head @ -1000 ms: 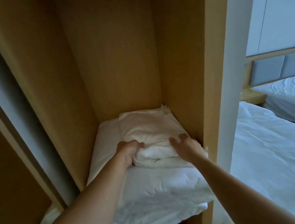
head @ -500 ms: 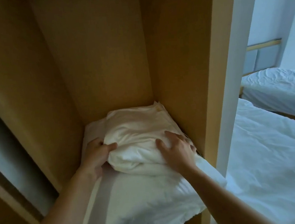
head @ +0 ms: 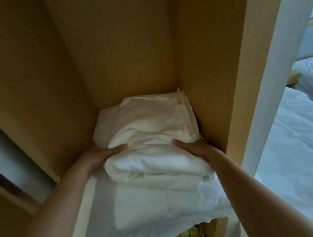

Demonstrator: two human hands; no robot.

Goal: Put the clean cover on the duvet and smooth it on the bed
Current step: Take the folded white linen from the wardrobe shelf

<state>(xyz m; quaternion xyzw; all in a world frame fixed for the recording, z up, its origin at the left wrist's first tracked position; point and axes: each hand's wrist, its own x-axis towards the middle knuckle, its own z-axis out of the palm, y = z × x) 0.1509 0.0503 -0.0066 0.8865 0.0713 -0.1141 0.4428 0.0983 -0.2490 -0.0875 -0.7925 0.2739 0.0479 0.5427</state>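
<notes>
Head view: the folded cover [head: 149, 130] lies on a linen stack [head: 149, 200] in the wardrobe [head: 126, 45]. The left hand [head: 102, 157] and right hand [head: 196, 149] clasp its sides, thumbs on top, fingers hidden underneath. Soft, light and floppy, it likely needs support from below to stay folded.

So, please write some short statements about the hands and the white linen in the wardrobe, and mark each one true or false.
1. The left hand and the right hand hold the folded cover, one at each side. True.
2. A bed with white bedding shows to the right of the wardrobe. True.
3. The folded cover lies on the bed. False: it rests on a stack of linen inside the wardrobe.
4. The cover is spread out flat. False: it is folded into a thick bundle.
</notes>
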